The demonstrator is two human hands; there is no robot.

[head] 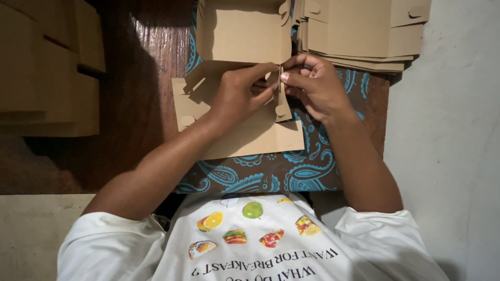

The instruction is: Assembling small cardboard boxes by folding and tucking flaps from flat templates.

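Cardboard box blank (245, 125), brown and partly folded, is spread in the middle of the view on a dark cloth with a blue paisley pattern (307, 174), which covers a brown wooden surface (140, 93). One large panel of the blank is stood upright at the far side, while the flat panels lie towards the person. A side flap with a rounded tab is raised at the right edge of the blank, between the two hands.

A stack of flat brown cardboard blanks (359, 31) is seen at the upper right, just beside the upright panel. Further brown cardboard shapes (52, 67) are piled at the upper left, well apart from the hands; whether they are finished boxes cannot be told in the dim light.

The left hand (242, 96) is laid over the middle of the blank, its fingers curled together and its thumb and forefinger pinched on the top of the raised flap. The right hand (315, 86) is met with it at the same spot, its fingertips closed on the flap's edge from the other side. Both hands are touching there.

A white printed shirt (255, 244) is seen at the bottom edge.
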